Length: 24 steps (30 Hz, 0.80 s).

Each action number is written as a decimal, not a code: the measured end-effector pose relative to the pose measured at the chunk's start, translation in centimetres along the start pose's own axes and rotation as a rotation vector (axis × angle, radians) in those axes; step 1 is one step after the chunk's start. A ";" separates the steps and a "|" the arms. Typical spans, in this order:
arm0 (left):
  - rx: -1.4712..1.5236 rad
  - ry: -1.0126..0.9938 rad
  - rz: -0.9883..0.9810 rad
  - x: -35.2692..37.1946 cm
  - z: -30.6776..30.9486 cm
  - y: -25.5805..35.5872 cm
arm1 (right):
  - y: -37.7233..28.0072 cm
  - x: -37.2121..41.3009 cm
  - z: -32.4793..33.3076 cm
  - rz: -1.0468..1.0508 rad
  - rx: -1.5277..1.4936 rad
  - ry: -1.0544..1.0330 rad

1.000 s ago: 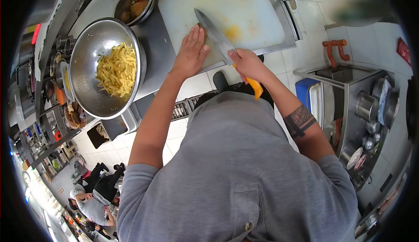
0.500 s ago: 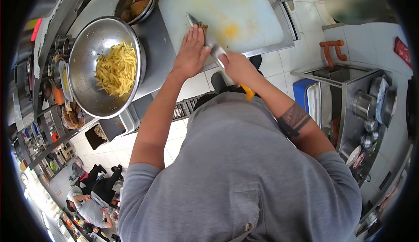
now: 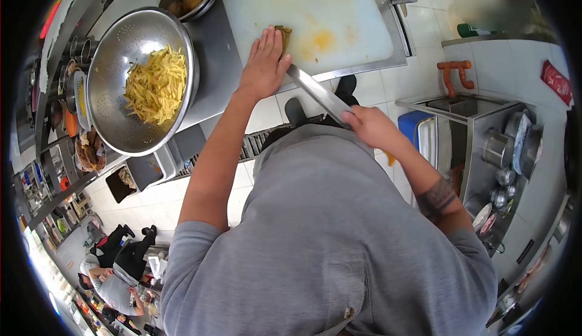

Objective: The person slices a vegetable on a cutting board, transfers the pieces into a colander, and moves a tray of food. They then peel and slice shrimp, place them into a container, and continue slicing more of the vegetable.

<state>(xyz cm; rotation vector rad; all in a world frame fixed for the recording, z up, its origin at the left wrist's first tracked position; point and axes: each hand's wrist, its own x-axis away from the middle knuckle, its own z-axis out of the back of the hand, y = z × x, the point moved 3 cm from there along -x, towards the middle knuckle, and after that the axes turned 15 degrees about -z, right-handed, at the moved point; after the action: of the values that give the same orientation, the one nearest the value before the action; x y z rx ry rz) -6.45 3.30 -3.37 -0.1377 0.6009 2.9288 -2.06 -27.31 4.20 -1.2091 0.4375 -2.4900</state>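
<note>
My left hand (image 3: 262, 68) lies flat over a small brownish-green piece of food (image 3: 284, 32) on the white cutting board (image 3: 357, 15), fingers stretched out and close together. Most of that piece is hidden under the fingers. In my right hand (image 3: 376, 126) is the handle of a long kitchen knife (image 3: 318, 96). Its blade points up and left, the tip close to my left thumb near the board's front edge. To the left stands a perforated steel colander (image 3: 109, 75) with yellow, fry-like strips (image 3: 159, 87) heaped inside.
A steel bowl (image 3: 213, 0) of brown, unpeeled-looking pieces stands behind the colander. Grey trays (image 3: 148, 171) sit below it. Steel shelving with pots (image 3: 497, 145) is at right. Two people (image 3: 118, 272) are at work at lower left.
My right hand has drawn the knife back toward my body and to the right, its blade leaving the food piece. My left hand stays nearly in place on the board.
</note>
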 end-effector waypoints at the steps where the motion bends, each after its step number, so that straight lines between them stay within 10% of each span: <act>1: 0.007 0.010 -0.007 0.0 0.3 0.2 | 0.3 0.7 0.8 -0.094 0.002 -0.086; 24: -0.051 -0.032 -0.014 -0.1 0.3 0.5 | -6.2 -8.3 -0.5 -0.082 -0.523 -0.202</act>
<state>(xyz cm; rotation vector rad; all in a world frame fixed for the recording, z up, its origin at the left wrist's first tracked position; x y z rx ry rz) -6.45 2.91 -2.93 -0.1002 0.5192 2.9280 1.32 -18.13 0.72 -1.6790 1.0463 -2.3568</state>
